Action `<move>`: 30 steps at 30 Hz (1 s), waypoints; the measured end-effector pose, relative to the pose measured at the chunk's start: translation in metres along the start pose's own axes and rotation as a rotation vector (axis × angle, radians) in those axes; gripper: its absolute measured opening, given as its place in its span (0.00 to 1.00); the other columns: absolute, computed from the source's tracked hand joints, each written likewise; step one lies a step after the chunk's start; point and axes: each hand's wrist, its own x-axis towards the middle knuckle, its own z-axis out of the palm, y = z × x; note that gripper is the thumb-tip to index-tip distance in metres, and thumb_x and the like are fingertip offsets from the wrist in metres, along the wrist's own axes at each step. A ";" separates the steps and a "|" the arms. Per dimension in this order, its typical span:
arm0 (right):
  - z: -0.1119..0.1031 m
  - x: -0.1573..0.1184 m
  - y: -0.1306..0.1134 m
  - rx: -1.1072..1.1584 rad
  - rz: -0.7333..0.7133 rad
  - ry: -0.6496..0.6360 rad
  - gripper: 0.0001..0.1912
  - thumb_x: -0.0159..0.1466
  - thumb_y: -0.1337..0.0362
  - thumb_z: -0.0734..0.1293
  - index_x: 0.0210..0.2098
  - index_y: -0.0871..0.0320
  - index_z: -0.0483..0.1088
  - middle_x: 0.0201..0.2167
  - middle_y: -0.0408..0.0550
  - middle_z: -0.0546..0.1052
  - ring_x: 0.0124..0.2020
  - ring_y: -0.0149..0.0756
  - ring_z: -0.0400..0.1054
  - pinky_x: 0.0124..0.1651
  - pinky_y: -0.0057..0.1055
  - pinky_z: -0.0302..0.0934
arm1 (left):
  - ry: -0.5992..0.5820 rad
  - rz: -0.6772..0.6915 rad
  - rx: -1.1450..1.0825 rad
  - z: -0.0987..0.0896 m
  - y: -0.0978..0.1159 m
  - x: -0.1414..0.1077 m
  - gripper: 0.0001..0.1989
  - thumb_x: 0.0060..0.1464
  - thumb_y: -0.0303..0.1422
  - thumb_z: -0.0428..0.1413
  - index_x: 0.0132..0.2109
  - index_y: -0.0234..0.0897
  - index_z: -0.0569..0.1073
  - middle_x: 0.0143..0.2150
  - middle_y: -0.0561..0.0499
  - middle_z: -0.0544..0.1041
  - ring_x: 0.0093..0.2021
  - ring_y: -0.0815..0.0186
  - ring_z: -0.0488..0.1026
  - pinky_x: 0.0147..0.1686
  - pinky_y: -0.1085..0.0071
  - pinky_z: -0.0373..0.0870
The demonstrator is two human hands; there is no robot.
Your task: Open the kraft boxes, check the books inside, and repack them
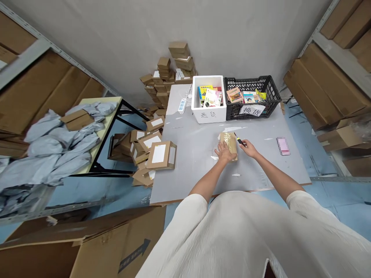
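A small brown parcel [231, 141] with shiny tape over it lies on the grey table [197, 166] in front of me. My left hand [225, 152] rests flat on the parcel, fingers spread over its left part. In my right hand [248, 148] is a box cutter [240, 142] with a black and yellow handle, its tip pointing up and left beside the parcel's right edge. Whether the blade touches the parcel I cannot tell. Torn white scraps lie around the parcel.
A white foam box [209, 114] and a black plastic crate [271, 110], both with books, stand at the table's back. A power strip [182, 105] lies left of them. A carton [162, 155] sits on the left edge, near piled cartons. A blurred pink item [283, 146] lies right.
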 end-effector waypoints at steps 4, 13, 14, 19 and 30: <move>-0.003 0.007 0.005 0.056 -0.015 0.041 0.20 0.66 0.48 0.70 0.50 0.53 0.73 0.56 0.54 0.81 0.59 0.49 0.74 0.62 0.46 0.69 | -0.115 0.206 0.143 -0.006 -0.003 0.009 0.69 0.47 0.49 0.70 0.84 0.44 0.37 0.86 0.34 0.32 0.85 0.39 0.33 0.78 0.31 0.37; -0.005 -0.007 0.011 0.184 0.171 -0.006 0.20 0.64 0.46 0.71 0.44 0.52 0.69 0.39 0.46 0.83 0.45 0.42 0.79 0.53 0.37 0.71 | -0.019 0.464 0.267 -0.015 -0.029 0.010 0.56 0.50 0.27 0.68 0.80 0.44 0.50 0.82 0.31 0.50 0.80 0.37 0.49 0.74 0.39 0.51; -0.005 -0.010 0.011 0.229 0.187 -0.030 0.20 0.63 0.46 0.72 0.43 0.52 0.68 0.37 0.45 0.83 0.43 0.42 0.79 0.52 0.37 0.72 | 0.016 0.472 0.262 -0.013 -0.030 0.008 0.54 0.51 0.28 0.68 0.79 0.43 0.52 0.80 0.31 0.54 0.78 0.38 0.54 0.72 0.43 0.54; -0.003 -0.026 0.016 0.381 0.248 -0.170 0.18 0.63 0.49 0.75 0.41 0.52 0.67 0.36 0.47 0.85 0.40 0.40 0.80 0.54 0.37 0.71 | 0.074 0.543 0.281 -0.006 -0.036 -0.003 0.40 0.56 0.27 0.65 0.72 0.41 0.61 0.69 0.35 0.67 0.68 0.45 0.65 0.66 0.52 0.59; -0.050 -0.019 0.012 0.102 0.181 -0.262 0.14 0.71 0.50 0.70 0.45 0.55 0.75 0.40 0.49 0.84 0.32 0.34 0.75 0.35 0.28 0.67 | 0.118 0.532 0.308 0.004 -0.035 -0.008 0.31 0.56 0.24 0.66 0.63 0.39 0.67 0.64 0.37 0.72 0.67 0.49 0.68 0.74 0.52 0.50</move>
